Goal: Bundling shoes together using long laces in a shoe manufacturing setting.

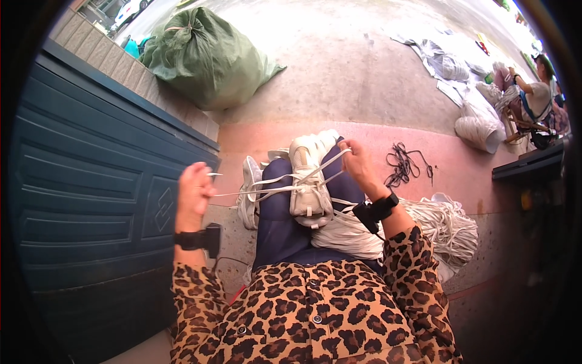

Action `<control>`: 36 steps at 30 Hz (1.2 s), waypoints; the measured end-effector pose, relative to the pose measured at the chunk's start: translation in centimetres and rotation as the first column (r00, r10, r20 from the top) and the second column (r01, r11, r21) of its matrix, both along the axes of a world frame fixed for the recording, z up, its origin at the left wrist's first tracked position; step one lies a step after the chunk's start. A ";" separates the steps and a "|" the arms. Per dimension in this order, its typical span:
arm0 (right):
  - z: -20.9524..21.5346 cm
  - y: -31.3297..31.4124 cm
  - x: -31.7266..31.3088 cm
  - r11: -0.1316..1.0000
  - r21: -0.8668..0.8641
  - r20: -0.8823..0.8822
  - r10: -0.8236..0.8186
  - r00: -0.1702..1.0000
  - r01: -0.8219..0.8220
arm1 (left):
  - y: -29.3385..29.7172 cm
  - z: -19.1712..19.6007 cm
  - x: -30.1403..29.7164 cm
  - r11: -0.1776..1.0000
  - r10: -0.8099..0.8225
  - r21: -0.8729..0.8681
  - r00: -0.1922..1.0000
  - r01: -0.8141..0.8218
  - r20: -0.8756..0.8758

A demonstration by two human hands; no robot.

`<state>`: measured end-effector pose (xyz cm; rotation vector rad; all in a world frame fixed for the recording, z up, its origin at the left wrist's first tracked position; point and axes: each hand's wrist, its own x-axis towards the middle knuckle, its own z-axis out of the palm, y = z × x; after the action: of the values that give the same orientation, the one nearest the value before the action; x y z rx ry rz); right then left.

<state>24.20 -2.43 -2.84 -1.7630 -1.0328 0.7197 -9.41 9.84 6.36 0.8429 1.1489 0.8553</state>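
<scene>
A white sneaker (311,209) rests across my lap, its heel toward me. White shoelaces (267,190) run out from its eyelets to both sides. My left hand (195,187) is closed around a lace end, out to the left of the shoe and level with it. Pinched in my right hand (356,162) is another stretch of lace, pulled up to the right above my knee. Against my right thigh lies a large bundle of white laces (345,236). Other white shoes (248,194) stand on the floor beside my left leg.
Close on the left is a dark blue panelled door (85,182). A full green sack (209,64) stands ahead of it. Tangled black laces (403,165) lie on the floor at right. Farther right, a seated person (536,94) is near white sacks (482,121).
</scene>
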 end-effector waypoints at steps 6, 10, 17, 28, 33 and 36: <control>-2.4 -2.3 -4.2 0.993 -0.098 -0.023 0.065 0.998 -0.067 | 5.5 4.5 -14.9 0.947 0.287 0.081 0.933 -0.310 0.217; -0.6 -3.1 -5.2 0.988 -0.110 0.099 0.116 0.988 -0.105 | 6.6 9.1 -19.1 0.906 0.370 0.102 0.886 -0.411 0.279; 1.5 -4.1 -4.5 0.949 -0.220 0.184 0.269 0.945 -0.227 | 4.9 4.7 -8.6 0.978 0.108 0.176 0.994 -0.111 0.031; 0.2 -5.3 -6.3 0.966 -0.025 0.452 0.241 0.859 -0.258 | -2.8 -7.7 11.3 0.344 -0.133 0.142 0.197 0.928 -0.971; 1.2 -6.0 -5.8 0.945 -0.133 0.603 0.316 0.732 -0.299 | -3.6 -6.2 10.7 0.364 0.037 0.171 0.169 0.916 -0.985; 1.6 -7.0 -4.0 0.893 -0.194 0.520 0.445 0.730 -0.406 | -4.3 -4.4 10.0 0.470 0.086 0.229 0.214 0.853 -0.973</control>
<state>20.19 -9.45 -1.23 -1.8553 -1.8807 0.5169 0.62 5.51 1.92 2.6172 1.2833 0.1747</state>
